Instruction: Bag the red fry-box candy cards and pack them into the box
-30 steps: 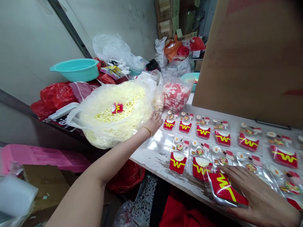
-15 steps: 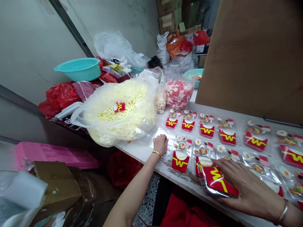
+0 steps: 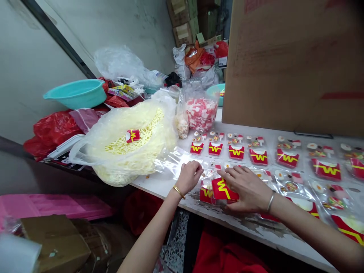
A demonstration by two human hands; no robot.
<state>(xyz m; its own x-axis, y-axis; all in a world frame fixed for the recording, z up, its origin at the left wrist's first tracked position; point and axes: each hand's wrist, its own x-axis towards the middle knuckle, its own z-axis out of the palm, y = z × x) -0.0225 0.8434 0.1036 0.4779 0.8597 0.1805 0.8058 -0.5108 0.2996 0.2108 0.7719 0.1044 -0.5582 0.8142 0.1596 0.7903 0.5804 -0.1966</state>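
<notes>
My right hand (image 3: pixel 247 189) grips a red toy fries box (image 3: pixel 224 189) with a yellow W, in clear plastic packaging. It is over the left end of the front row, overlapping another red fries box (image 3: pixel 206 194). Just left of it, my left hand (image 3: pixel 190 176) is curled, its fingertips by the edge of the clear packs; what they hold, if anything, is hidden. Behind both hands runs a back row of clear packs, each with a red fries box (image 3: pixel 236 152) and small toy foods such as an egg and a popsicle.
A big plastic bag of pale yellow sticks (image 3: pixel 119 167) stands left, with a red box (image 3: pixel 132 135) on top. Behind are a bag of pink-and-white pieces (image 3: pixel 201 113) and a turquoise basin (image 3: pixel 76 94). A large cardboard sheet (image 3: pixel 290 68) rises at the back right.
My right hand has moved left with the fries box, close to my left hand. The left hand stays near the row's left end, its fingers still curled. The view has turned slightly right.
</notes>
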